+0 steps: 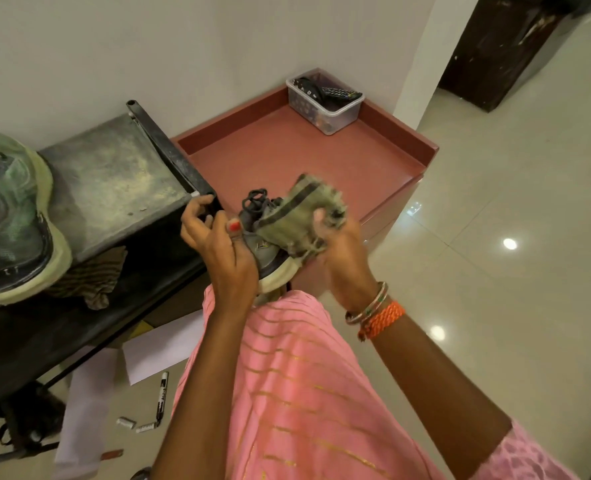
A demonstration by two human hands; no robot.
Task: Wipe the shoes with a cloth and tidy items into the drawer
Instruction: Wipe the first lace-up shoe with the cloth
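A grey sneaker (264, 245) with dark laces and a pale sole is held in mid-air in front of my body. My left hand (218, 244) grips it from the left side, thumb over the upper. My right hand (339, 251) holds a greenish checked cloth (301, 216) bunched against the shoe's top and toe. The cloth hides much of the shoe's front. The matching second sneaker (13, 220) lies on its side on the dark metal rack (114, 174) at the left.
A reddish cabinet top (304, 157) with raised edges carries a clear plastic box (323, 102) of remotes. A brown striped rag (93, 278) hangs on the rack. On the floor lie a marker (161, 396), batteries (136, 425) and white paper (155, 348).
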